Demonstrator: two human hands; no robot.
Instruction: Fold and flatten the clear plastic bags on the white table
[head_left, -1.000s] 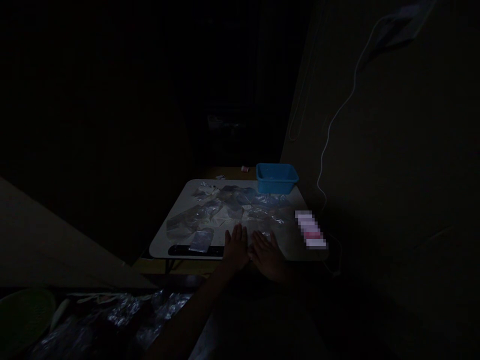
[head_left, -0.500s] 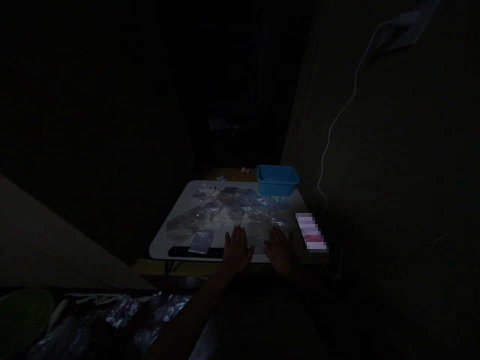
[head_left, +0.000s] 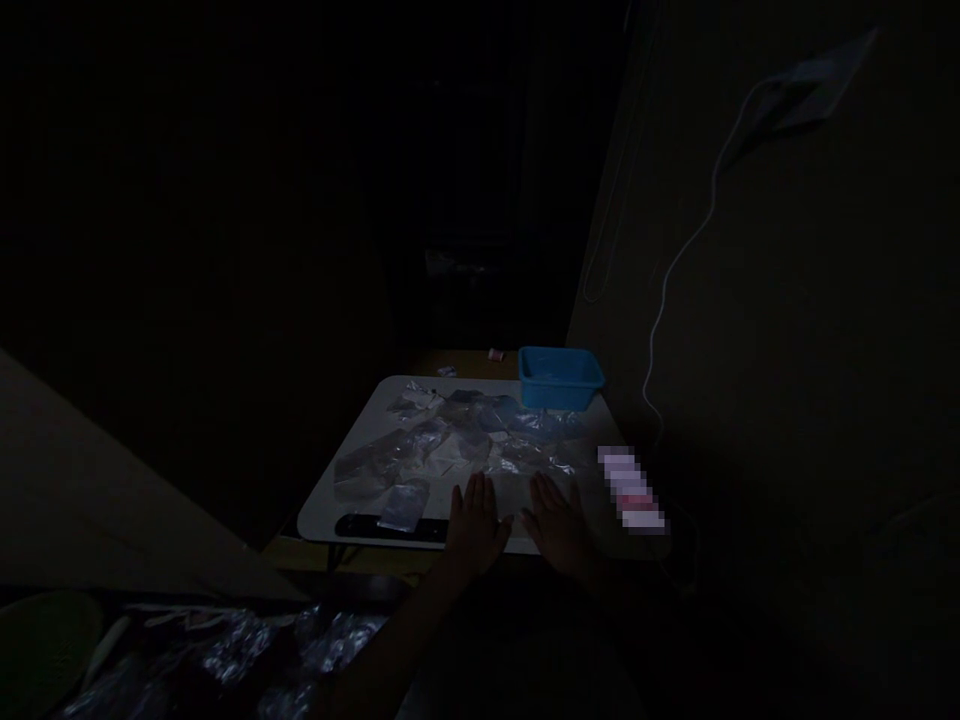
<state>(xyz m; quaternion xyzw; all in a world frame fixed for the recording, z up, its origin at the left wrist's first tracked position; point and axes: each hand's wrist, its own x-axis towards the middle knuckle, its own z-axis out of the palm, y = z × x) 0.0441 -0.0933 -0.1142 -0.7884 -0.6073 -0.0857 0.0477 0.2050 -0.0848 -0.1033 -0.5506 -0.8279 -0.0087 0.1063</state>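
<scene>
My left hand (head_left: 475, 522) lies flat, palm down, at the near edge of a small white table (head_left: 322, 505), its fingers stretched out. Beside it my right hand (head_left: 556, 523) rests the same way, fingers pointing away from me. Neither holds anything. Just beyond my fingertips several clear plastic bags (head_left: 450, 445) are spread over the tabletop, overlapping and crumpled. One small flat plastic bag (head_left: 405, 504) lies left of my left hand, partly over a dark slot (head_left: 356, 526) in the table. The room is very dim, so fine detail is lost.
A blue plastic basin (head_left: 559, 390) stands at the far right corner. A bright pixelated phone-like slab (head_left: 631, 490) lies at the right edge. A white cable (head_left: 664, 290) hangs along the right wall. Shiny crumpled plastic (head_left: 341, 640) and a green basket (head_left: 49, 645) sit low at left.
The whole view has shifted, so the table and basin appear slightly lower. My right hand has moved slightly leftward, nearer my left. Both hands stay flat on the table.
</scene>
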